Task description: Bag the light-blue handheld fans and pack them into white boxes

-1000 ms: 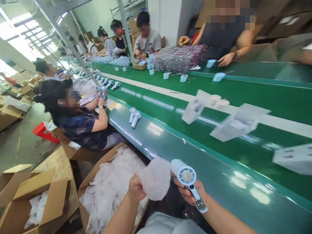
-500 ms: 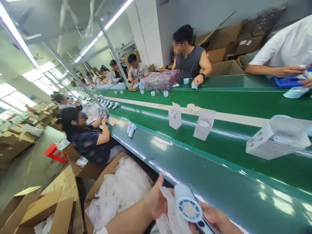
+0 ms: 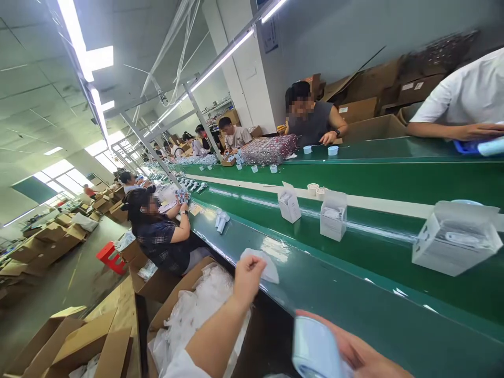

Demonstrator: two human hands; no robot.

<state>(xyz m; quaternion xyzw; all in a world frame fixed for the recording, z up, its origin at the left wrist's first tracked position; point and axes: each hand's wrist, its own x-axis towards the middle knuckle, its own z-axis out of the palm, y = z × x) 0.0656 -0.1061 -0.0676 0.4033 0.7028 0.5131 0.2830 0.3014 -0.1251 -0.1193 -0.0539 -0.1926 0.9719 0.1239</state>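
Observation:
My left hand (image 3: 247, 275), fingers pinched together, holds a thin white plastic bag (image 3: 268, 266) over the near edge of the green work surface. Lower right, my right hand (image 3: 360, 349) is wrapped around a light blue handheld fan (image 3: 317, 344). The fan's round head points toward the camera's lower edge, and its lower part is cut off by the frame. Below my left forearm stands a cardboard box (image 3: 157, 320) heaped with white plastic bags (image 3: 197, 310).
Several open white boxes (image 3: 333, 223) stand on the green conveyor belt (image 3: 378, 244). Light blue fans (image 3: 221, 221) lie farther along the near surface. A co-worker (image 3: 161, 231) sits at left, others across the belt. Cardboard cartons (image 3: 84, 341) and a red stool (image 3: 112, 257) are on the floor side.
My left hand has moved up and forward, carrying the white plastic bag away from the handheld fan. The fan in my right hand has turned and come lower. The camera view has tilted up.

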